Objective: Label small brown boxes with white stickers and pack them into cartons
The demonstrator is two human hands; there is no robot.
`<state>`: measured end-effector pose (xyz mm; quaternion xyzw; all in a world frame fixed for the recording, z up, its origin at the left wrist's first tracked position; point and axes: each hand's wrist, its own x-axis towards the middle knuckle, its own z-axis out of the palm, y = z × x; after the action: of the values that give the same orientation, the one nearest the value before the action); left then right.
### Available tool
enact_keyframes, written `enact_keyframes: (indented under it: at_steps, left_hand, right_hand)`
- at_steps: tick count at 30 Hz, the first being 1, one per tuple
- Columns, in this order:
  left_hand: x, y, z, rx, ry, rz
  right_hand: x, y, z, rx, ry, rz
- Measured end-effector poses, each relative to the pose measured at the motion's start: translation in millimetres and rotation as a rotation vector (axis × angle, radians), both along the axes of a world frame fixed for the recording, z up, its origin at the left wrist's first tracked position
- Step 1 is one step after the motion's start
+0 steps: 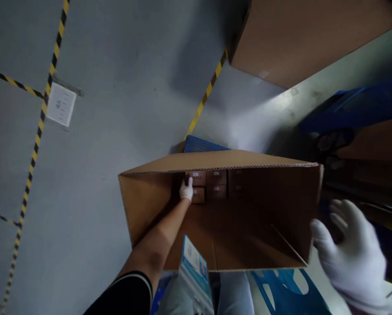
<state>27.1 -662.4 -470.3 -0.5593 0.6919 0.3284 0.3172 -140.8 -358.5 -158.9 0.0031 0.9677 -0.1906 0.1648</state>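
Observation:
A large cardboard carton (222,161) lies before me with its open side facing me. My left hand (186,192), in a white glove, reaches deep inside it. The thumb points up against a small brown box (198,176) at the left end of a stack; the other fingers are mostly hidden, so its grip is unclear. Another small box (199,195) sits just below, and several more continue to the right. My right hand (349,253), also gloved in white, is open with fingers apart and holds nothing. Its thumb is beside the carton's right edge.
A blue and white card (196,267) hangs in front of my body. Below the carton shows a blue plastic piece with cutouts (287,288). A big brown carton (307,39) stands at upper right, near blue objects (356,105). Yellow-black tape (35,148) marks the grey floor.

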Motion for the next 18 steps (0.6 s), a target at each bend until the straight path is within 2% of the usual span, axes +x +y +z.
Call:
enact_keyframes:
  at_steps: [3, 5, 7, 9, 13, 15, 18]
  left_hand:
    - [1, 29, -11.2, -0.209, -0.101, 0.062]
    - [-4, 39, -20.2, -0.317, -0.13, 0.08]
    - [-10, 47, -25.9, -0.386, -0.136, 0.091]
    - [-15, 55, -28.4, -0.441, -0.14, 0.113]
    - [-25, 76, -30.8, -0.508, -0.135, 0.193]
    - [-27, 81, -31.8, -0.499, -0.121, 0.227]
    - [-23, 76, -30.8, -0.424, -0.099, 0.245]
  right_hand:
    - [-6, 30, -38.1, -0.174, -0.326, -0.143]
    - [0, 36, -61.1, -0.162, -0.378, -0.223]
    - [8, 37, -73.6, -0.115, -0.365, -0.246]
    - [12, 38, -77.8, -0.118, -0.365, -0.218]
    - [13, 37, -80.4, -0.239, -0.341, -0.204]
    - [13, 33, -81.5, -0.284, -0.337, -0.205]
    - [11, 27, -81.1, -0.359, -0.326, -0.216]
